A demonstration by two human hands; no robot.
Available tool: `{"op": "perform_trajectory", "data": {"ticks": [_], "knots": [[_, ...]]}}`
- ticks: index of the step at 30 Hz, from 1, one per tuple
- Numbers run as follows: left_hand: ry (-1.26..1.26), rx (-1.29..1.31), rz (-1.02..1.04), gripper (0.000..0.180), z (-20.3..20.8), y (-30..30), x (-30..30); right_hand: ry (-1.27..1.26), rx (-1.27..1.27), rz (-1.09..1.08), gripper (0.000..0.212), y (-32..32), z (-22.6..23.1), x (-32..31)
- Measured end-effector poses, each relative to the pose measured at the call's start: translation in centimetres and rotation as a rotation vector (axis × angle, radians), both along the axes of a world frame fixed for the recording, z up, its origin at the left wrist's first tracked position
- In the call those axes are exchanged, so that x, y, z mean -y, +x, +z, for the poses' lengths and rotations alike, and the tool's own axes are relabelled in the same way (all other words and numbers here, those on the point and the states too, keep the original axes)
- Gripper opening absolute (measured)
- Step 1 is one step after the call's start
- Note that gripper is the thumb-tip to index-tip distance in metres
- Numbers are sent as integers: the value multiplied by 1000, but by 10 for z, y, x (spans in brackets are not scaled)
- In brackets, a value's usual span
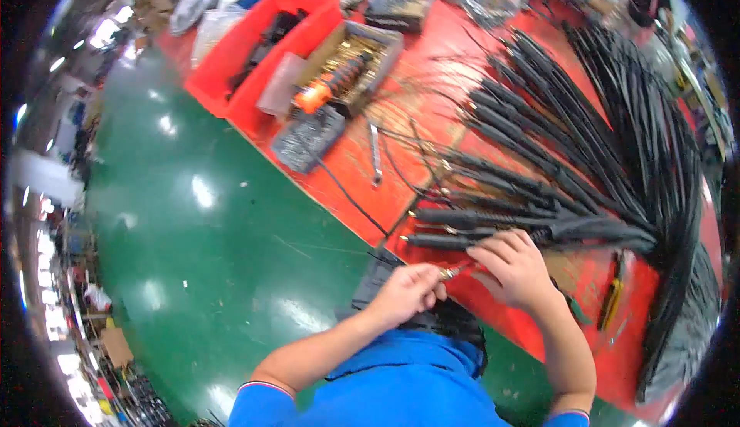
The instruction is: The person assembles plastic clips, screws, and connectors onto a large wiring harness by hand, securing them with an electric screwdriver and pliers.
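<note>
My left hand is closed, pinching a small brass-coloured metal fitting just past the table's front edge. Close by on the right, my right hand has its fingers bent inward toward that fitting; what lies under its fingertips is hidden. Beyond my right hand, black cables with thick sleeves and metal tips fan out across the red table. The nearest cable end lies right beside my right fingertips.
A red bin stands far left, beside a grey bin of brass parts with an orange-and-black tool across it. Nearer are a tray of small metal pieces and a wrench. A yellow-handled tool lies at right.
</note>
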State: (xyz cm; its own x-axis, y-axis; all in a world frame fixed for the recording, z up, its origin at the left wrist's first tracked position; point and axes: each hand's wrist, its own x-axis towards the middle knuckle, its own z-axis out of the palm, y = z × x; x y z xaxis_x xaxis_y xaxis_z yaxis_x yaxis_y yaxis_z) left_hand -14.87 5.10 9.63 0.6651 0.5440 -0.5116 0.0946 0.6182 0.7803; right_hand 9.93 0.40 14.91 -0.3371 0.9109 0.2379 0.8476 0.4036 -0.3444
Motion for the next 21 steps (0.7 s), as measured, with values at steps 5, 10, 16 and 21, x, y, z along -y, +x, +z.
{"op": "perform_trajectory", "data": {"ticks": [5, 10, 16, 21], "knots": [[222, 45, -151, 35, 13, -1, 2, -118, 121, 68, 28, 5, 0, -8], [764, -173, 81, 27, 44, -15, -33, -161, 55, 91, 23, 4, 3, -18], [1156, -395, 554, 21, 78, -62, -163, -358, -51, 36, 27, 11, 3, -21], [1720, -694, 696, 19, 122, -110, -312, -512, -62, 26, 33, 10, 9, -31]]}}
